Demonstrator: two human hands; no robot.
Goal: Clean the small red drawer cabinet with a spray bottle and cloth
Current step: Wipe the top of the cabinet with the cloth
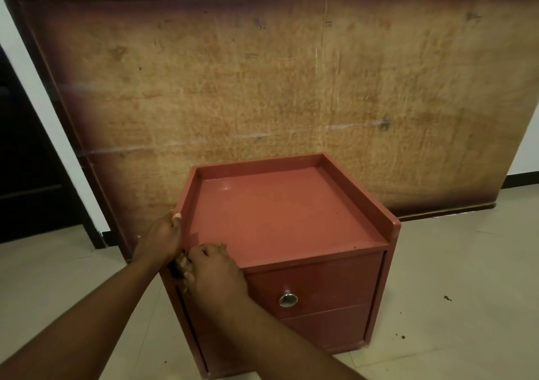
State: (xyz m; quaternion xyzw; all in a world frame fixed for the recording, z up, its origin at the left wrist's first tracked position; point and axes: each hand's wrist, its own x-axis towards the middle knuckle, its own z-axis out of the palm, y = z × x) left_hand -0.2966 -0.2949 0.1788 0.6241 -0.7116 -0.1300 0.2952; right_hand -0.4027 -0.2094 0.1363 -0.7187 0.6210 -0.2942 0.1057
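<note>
The small red drawer cabinet [277, 210] stands on the floor in front of me, with a raised rim round its top and a metal knob [288, 298] on its upper drawer. My left hand [160, 236] grips the cabinet's left rim near the front corner. My right hand [215, 271] presses down on the front-left corner over a small dark brownish cloth [177, 266]. Only frayed bits of the cloth show around the fingers. No spray bottle is in view.
A large worn wooden board [262, 73] leans against the wall right behind the cabinet. A dark doorway [23, 161] lies at the left. The pale tiled floor [452, 263] has a few dark crumbs [447, 298] to the right of the cabinet.
</note>
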